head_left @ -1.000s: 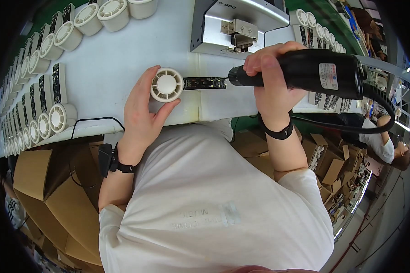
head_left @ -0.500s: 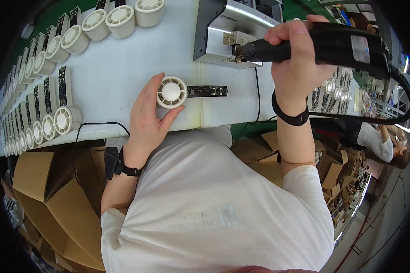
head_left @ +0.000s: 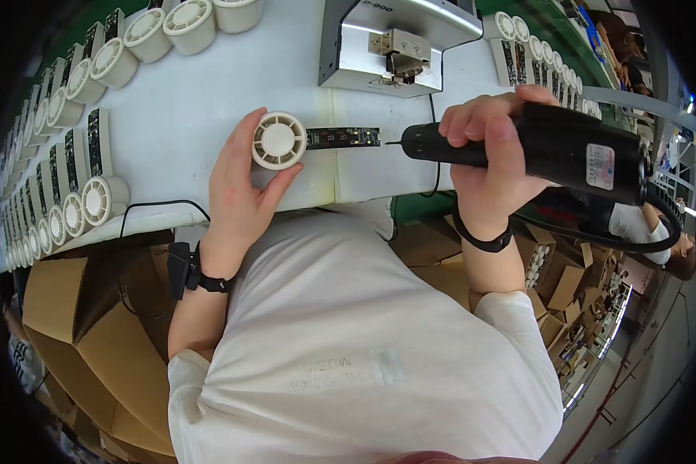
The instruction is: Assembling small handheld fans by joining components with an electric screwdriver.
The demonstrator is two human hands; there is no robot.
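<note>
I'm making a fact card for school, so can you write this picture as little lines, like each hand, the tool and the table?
Left hand: fingers around a white round part with a vented top
Right hand: gripping a black handheld tool
Board strip: dark, sticking out rightward from the white round part
Tool tip: thin, pointing toward the strip's free end
Table: white
Machine: silver metal, on the table's far side
Rows of similar parts: left and right
Cardboard box: open, lower left

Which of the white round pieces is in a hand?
The lone piece gripped by the left hand, its circuit strip pointing toward the black screwdriver; the others sit in rows.
</note>
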